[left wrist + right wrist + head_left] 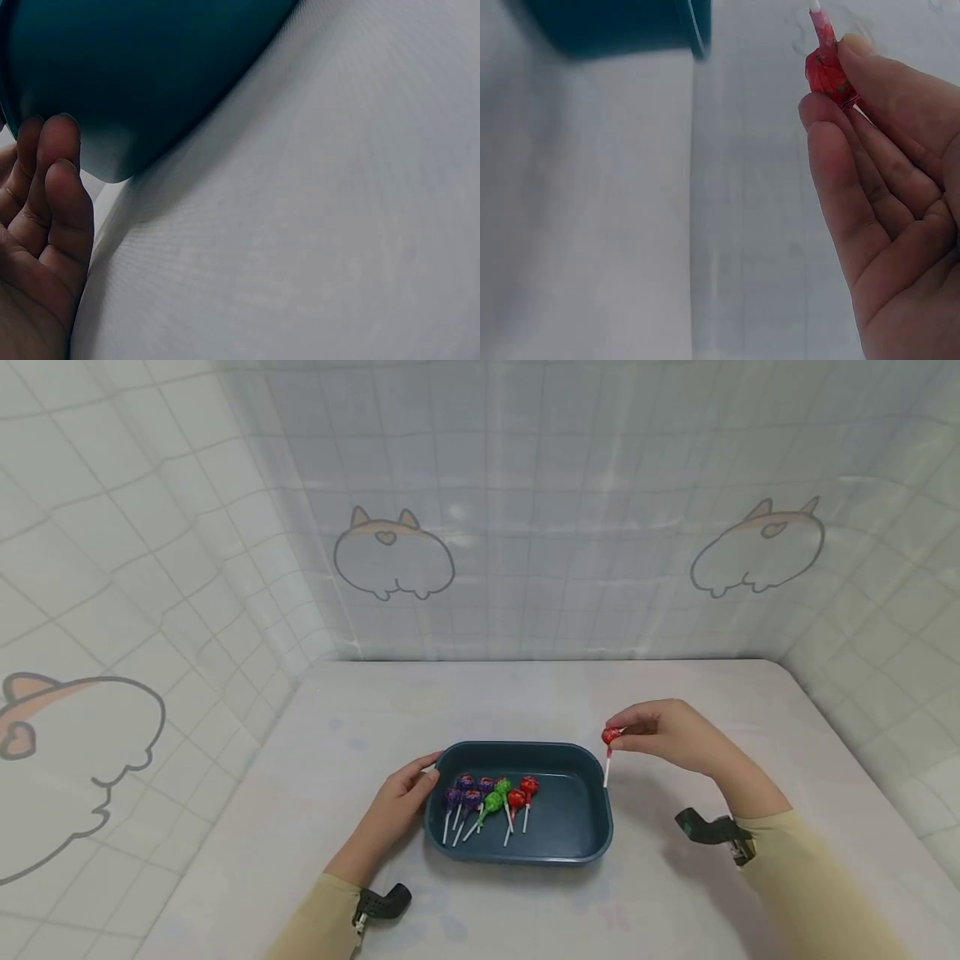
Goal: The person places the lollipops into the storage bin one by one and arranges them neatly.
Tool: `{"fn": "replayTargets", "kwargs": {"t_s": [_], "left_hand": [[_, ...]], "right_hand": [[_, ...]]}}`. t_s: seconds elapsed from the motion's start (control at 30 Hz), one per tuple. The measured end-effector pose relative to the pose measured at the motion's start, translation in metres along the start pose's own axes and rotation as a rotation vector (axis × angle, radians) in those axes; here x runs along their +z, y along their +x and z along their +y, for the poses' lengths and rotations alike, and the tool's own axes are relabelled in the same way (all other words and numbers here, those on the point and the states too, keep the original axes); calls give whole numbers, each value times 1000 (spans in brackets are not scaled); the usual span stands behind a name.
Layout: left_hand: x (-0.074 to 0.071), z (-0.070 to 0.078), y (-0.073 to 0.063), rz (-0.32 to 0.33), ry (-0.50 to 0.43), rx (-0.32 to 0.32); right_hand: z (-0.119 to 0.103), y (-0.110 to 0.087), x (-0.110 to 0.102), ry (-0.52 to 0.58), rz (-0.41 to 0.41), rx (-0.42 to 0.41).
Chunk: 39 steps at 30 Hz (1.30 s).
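Observation:
A dark teal tray (pixel 570 827) stands on the table, with several lollipops in its left and middle part: purple-wrapped lollipops (pixel 471 799), green lollipops (pixel 492 802) and red lollipops (pixel 529 786). My left hand (pixel 405 793) rests against the tray's left end; in the left wrist view its fairly straight fingers (pixel 64 195) touch the outer wall. Just off the tray's right rim, my right hand (pixel 663 735) pinches a red lollipop (pixel 826 75) by its wrapped head between thumb and fingertips. The white stick of that lollipop points down in the head view.
A pale table (pixel 525 693) carries the tray. Behind it and along both sides hang light grid-patterned curtains (pixel 555 527) with cartoon animal drawings. Each wrist wears a black camera mount (pixel 708 828) over a beige sleeve (pixel 817 885).

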State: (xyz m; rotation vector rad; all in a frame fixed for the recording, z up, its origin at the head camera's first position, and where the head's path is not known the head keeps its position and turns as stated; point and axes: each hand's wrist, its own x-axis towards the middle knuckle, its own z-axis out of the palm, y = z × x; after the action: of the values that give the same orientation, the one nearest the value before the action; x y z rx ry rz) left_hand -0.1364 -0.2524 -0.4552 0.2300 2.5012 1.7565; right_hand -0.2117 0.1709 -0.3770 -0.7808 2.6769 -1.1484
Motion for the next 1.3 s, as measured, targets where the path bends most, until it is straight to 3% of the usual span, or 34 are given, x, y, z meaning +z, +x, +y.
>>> {"fn": "replayTargets", "kwargs": {"t_s": [0.33, 0.57, 0.67, 1.03, 1.3], "left_hand": [[1, -1, -1, 21, 11, 15], [1, -36, 12, 47, 12, 35], [1, -36, 11, 43, 9, 38], [1, -38, 12, 48, 19, 55], [1, -39, 13, 37, 18, 28]], "right_hand": [[-34, 28, 35, -54, -160, -100], [-40, 39, 63, -139, -268, -172], [-41, 42, 73, -172, -299, -167], [-41, 46, 96, -236, -353, -171], [-40, 48, 103, -286, -371, -185]]}}
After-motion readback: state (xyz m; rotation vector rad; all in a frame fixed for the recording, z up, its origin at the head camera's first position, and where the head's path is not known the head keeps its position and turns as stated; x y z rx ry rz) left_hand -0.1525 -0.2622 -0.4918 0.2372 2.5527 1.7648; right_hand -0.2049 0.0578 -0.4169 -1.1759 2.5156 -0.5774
